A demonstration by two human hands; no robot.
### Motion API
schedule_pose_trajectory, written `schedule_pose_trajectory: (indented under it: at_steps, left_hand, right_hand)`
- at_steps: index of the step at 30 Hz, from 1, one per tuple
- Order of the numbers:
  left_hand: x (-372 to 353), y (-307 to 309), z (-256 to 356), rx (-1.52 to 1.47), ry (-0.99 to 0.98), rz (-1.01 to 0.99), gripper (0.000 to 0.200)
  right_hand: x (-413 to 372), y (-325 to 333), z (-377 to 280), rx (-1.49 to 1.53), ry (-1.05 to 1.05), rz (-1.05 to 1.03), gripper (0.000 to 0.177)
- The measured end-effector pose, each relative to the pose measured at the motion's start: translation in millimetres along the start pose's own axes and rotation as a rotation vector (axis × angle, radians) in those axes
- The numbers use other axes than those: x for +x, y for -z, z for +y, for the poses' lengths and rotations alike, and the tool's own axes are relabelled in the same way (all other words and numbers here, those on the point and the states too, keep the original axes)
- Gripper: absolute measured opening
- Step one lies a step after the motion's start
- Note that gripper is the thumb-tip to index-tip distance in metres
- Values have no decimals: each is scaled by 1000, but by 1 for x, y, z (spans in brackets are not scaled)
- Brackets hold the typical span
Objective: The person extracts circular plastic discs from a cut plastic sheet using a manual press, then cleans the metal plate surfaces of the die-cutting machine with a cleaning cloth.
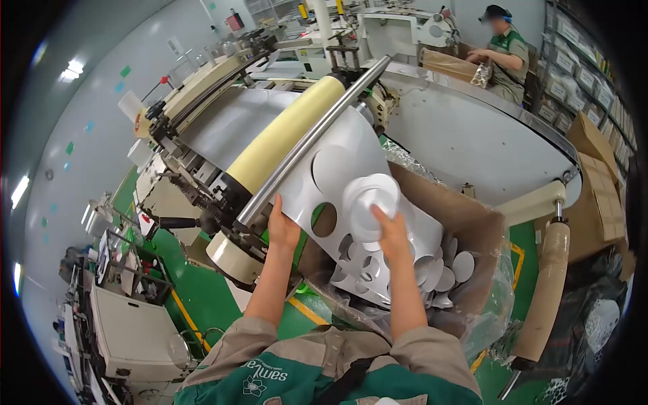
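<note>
A white sheet with round cut-outs (354, 145) hangs from the machine beside a yellow roller (290, 128) and a steel bar (317, 138). My left hand (282, 226) is at the sheet's left edge, fingers stretched up and thumb apart. My right hand (393, 236) is closed on a small stack of white discs (368, 196) held over the sheet. Below, the sheet's lower end and several loose discs (463, 266) lie in a cardboard box (482, 236) lined with clear plastic.
At the back right a person (507, 54) handles something by a cardboard box (449, 64). A brown-wrapped roll (548, 290) stands tilted at the right, near stacked cartons (594, 196). A white cabinet (135, 327) is at the lower left.
</note>
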State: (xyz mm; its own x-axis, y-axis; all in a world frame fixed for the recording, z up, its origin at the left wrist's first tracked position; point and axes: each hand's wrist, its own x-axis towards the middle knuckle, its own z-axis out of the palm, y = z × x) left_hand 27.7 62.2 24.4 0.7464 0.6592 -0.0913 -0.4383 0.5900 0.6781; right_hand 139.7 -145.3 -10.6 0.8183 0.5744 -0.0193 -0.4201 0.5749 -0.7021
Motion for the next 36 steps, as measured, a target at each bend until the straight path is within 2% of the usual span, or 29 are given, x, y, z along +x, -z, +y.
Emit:
schedule_pose_trajectory:
  at_steps: [4,9,11,12,14,15,16,19,21,23,25,27,29,31,33,35,36]
  left_hand:
    - [-31,-6,-30,177,59,-7,38]
    - [-47,-2,-31,198,142,52,40]
    - [-43,10,-24,244,160,23,42]
    - [-42,5,-19,256,100,-43,46]
    - [-31,9,-6,231,31,-7,47]
    - [-26,9,1,243,27,-4,47]
    - [-24,3,6,204,-3,15,44]
    - [-13,-12,17,130,-105,150,42]
    - [-5,-12,18,82,-98,142,39]
    - [2,-7,13,44,-72,75,39]
    - [-2,-10,1,-63,18,88,37]
    - [-16,-13,-17,31,-25,67,36]
    - [-34,-14,-32,107,0,-59,32]
    - [-46,-3,-44,218,32,-58,25]
    - [-51,4,-42,189,172,36,29]
    - [-48,4,-36,259,132,15,34]
    - [-48,4,-32,291,114,6,37]
  right_hand:
    - [10,-42,25,-127,-2,-140,44]
    - [14,-60,41,-190,1,-115,48]
    - [13,-47,51,-115,-11,-71,49]
    - [17,-30,59,-64,-31,-19,45]
    - [19,-3,55,104,-15,213,43]
    - [18,15,45,179,-56,255,43]
    - [18,30,44,226,48,316,46]
    - [16,64,26,335,45,339,50]
    - [17,57,18,395,110,268,48]
    - [14,30,4,343,49,211,45]
    - [15,2,2,281,11,117,40]
    - [16,-28,5,142,13,46,40]
    - [18,-50,10,15,24,-98,42]
    - [25,-61,25,-134,-20,-192,44]
    - [23,-64,31,-222,2,-137,44]
    - [21,-53,38,-125,28,-116,40]
    - [20,-46,39,-40,40,-16,38]
